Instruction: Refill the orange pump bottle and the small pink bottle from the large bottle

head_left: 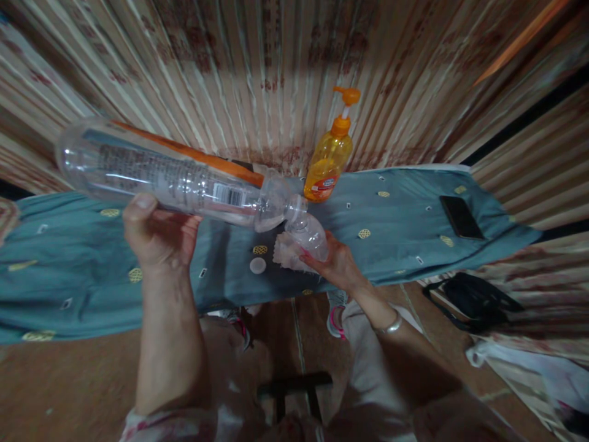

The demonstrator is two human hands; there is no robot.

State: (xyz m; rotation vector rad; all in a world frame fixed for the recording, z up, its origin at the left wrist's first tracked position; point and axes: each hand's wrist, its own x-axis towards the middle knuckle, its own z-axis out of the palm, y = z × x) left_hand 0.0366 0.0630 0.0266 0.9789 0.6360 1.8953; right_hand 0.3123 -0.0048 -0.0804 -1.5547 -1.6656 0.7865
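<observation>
My left hand [161, 236] is closed round the underside of a large clear plastic bottle [184, 172] with an orange-edged label. The bottle is tipped almost level, its neck pointing right and slightly down. Its mouth meets the top of a small clear plastic bottle [311, 236], which leans toward it. My right hand [335, 263] grips that small bottle from the right; some fingers are hidden behind it. Under the small bottle lies a pale ragged-edged cloth or tissue [288, 255]. A round white cap [257, 265] rests on the table to its left. Liquid flow cannot be made out.
An orange pump bottle [329, 162] stands behind the small bottle. On the teal tablecloth [391, 233] a dark phone [461, 217] lies at the right. Pleated curtains [257, 73] hang behind. A black bag [473, 299] sits low at the right.
</observation>
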